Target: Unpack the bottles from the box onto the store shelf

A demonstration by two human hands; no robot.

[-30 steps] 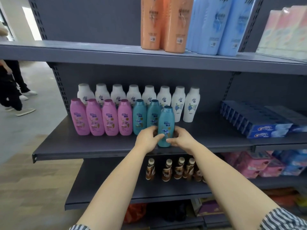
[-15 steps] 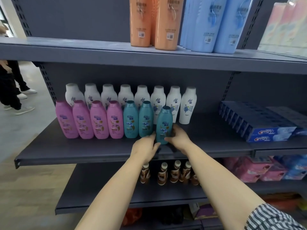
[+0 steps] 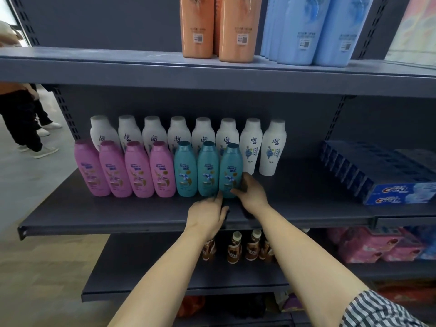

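A teal bottle point(image 3: 230, 169) stands upright on the grey middle shelf point(image 3: 118, 213), third in a short teal row to the right of several pink bottles point(image 3: 125, 169). My right hand point(image 3: 251, 193) grips its lower right side, thumb on the front. Just below the bottle's base hovers my left hand point(image 3: 207, 215), blurred, fingers loose, fingertips only brushing it. White bottles point(image 3: 179, 133) line the back of the shelf. No box is in view.
Blue toothpaste cartons point(image 3: 387, 182) lie at the shelf's right, with bare shelf between them and the bottles. Tall orange point(image 3: 217, 27) and light blue bottles point(image 3: 311, 29) stand on the upper shelf. Small brown bottles point(image 3: 236, 249) sit below. People's legs point(image 3: 26, 123) stand at far left.
The teal bottle went back from the shelf's front into line beside the other two teal ones. My left hand has slipped off it and dropped toward the shelf edge.
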